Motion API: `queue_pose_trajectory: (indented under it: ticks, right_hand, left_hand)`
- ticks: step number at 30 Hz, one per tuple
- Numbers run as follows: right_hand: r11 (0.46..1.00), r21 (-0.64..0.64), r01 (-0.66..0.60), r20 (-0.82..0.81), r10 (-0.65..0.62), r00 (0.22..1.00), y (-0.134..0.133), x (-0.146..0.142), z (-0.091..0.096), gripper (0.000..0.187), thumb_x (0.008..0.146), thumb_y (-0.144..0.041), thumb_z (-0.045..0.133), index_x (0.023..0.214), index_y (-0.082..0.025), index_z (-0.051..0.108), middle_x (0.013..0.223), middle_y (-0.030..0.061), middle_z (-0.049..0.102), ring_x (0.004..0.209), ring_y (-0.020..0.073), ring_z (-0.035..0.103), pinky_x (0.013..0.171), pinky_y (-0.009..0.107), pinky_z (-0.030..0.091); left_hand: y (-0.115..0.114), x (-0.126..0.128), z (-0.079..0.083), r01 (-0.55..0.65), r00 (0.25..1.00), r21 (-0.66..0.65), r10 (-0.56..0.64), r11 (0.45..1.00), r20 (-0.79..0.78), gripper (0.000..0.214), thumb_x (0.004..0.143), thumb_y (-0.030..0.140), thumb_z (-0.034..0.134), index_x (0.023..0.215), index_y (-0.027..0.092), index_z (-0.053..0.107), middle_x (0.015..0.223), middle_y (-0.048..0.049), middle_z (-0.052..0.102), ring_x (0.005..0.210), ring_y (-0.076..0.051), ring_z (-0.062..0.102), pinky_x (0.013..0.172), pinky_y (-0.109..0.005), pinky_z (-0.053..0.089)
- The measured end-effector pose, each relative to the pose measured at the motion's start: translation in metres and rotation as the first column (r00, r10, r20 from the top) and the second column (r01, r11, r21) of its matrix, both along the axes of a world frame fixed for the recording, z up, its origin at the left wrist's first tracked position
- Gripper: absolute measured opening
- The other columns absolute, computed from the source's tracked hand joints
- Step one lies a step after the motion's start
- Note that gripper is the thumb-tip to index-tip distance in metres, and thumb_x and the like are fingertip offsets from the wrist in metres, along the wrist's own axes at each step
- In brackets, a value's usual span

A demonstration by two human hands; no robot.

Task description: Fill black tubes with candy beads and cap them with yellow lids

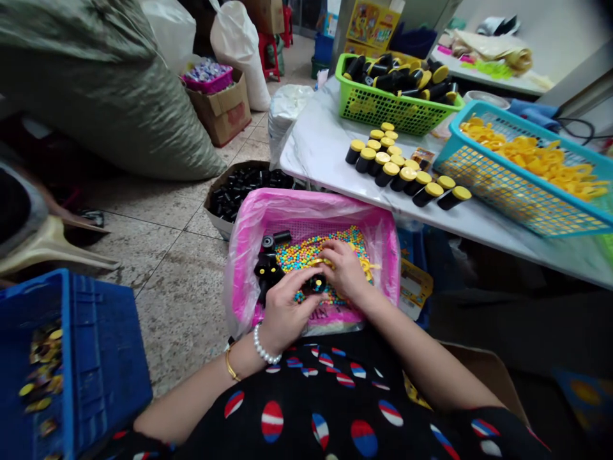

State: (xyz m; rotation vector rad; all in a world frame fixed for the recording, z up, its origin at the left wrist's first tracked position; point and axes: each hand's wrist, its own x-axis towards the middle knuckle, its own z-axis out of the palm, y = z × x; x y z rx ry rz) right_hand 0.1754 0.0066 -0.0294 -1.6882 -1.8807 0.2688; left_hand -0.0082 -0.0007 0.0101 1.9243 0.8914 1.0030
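Observation:
My left hand (290,300) is wrapped round a small black canister (316,283), its open mouth facing up with some colour showing inside. Close beside it, my right hand (347,268) is closed, fingertips pinching a yellow plastic piece (316,262) just above the canister. Both hands are over a pink basket (390,255) lined with clear plastic. Small multicoloured beads (299,252) cover much of its bottom. Several black canisters (268,268) lie along its left side. More yellow plastic pieces (368,267) rest on the beads, right of my right hand.
On the white table (316,153) stand yellow-capped black canisters (390,169), a green basket (393,112) of canisters and a blue basket (522,185) of yellow parts. A box (218,220) of black canisters sits behind the pink basket. A blue crate (105,358) is at left, below a large sack (105,83).

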Motion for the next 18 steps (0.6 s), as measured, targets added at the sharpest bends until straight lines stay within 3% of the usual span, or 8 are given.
queue_pose_trajectory:
  ticks: [3,8,11,15,18]
  right_hand:
    - [0.996,-0.018,0.092,-0.165,-0.094,0.982,-0.014,0.012,0.007,0.02,0.092,-0.023,0.052,0.098,-0.022,0.071,0.095,0.0077,0.07,0.089,0.0211,0.063,0.082,0.035,0.048]
    - [0.988,0.009,0.152,-0.115,-0.15,0.982,-0.035,0.016,0.022,0.015,0.087,-0.03,0.061,0.089,-0.022,0.074,0.08,0.0068,0.07,0.08,0.0225,0.064,0.076,0.036,0.049]
    - [0.995,0.0,0.098,-0.271,-0.095,0.958,-0.048,0.004,0.034,0.015,0.088,-0.027,0.059,0.095,-0.024,0.073,0.092,0.0054,0.074,0.085,0.0204,0.068,0.078,0.034,0.052]
    - [0.996,-0.085,-0.011,-0.48,-0.031,0.877,-0.065,-0.01,0.046,0.022,0.087,-0.026,0.061,0.107,-0.026,0.07,0.108,0.0055,0.073,0.101,0.0236,0.068,0.092,0.041,0.051]
    - [0.987,-0.158,-0.021,-0.594,-0.078,0.801,-0.07,-0.011,0.049,0.015,0.083,-0.029,0.066,0.096,-0.024,0.071,0.106,0.0068,0.072,0.101,0.0247,0.067,0.092,0.043,0.051]
  left_hand:
    - [0.001,0.0,-0.002,0.026,1.0,-0.003,-0.026,1.0,-0.015,0.036,0.081,0.023,0.07,0.117,0.022,0.064,0.111,-0.0069,0.07,0.103,-0.021,0.065,0.094,-0.037,0.053]
    - [0.001,0.003,-0.004,0.083,0.996,-0.001,-0.083,0.997,-0.044,0.042,0.079,0.027,0.072,0.12,0.021,0.062,0.111,-0.0094,0.07,0.101,-0.022,0.066,0.092,-0.039,0.053]
    - [-0.001,0.005,-0.006,0.099,0.994,-0.005,-0.099,0.995,-0.055,0.038,0.076,0.024,0.075,0.113,0.018,0.066,0.103,-0.009,0.072,0.094,-0.022,0.068,0.086,-0.036,0.056]
    - [-0.002,0.004,-0.009,0.086,0.996,-0.005,-0.086,0.996,-0.035,0.034,0.074,0.012,0.072,0.107,0.015,0.067,0.1,-0.0093,0.071,0.093,-0.021,0.067,0.084,-0.034,0.055]
    - [-0.003,0.003,-0.008,0.104,0.995,-0.008,-0.104,0.995,0.002,0.035,0.073,0.007,0.071,0.107,0.016,0.067,0.1,-0.0077,0.071,0.093,-0.02,0.067,0.084,-0.033,0.054]
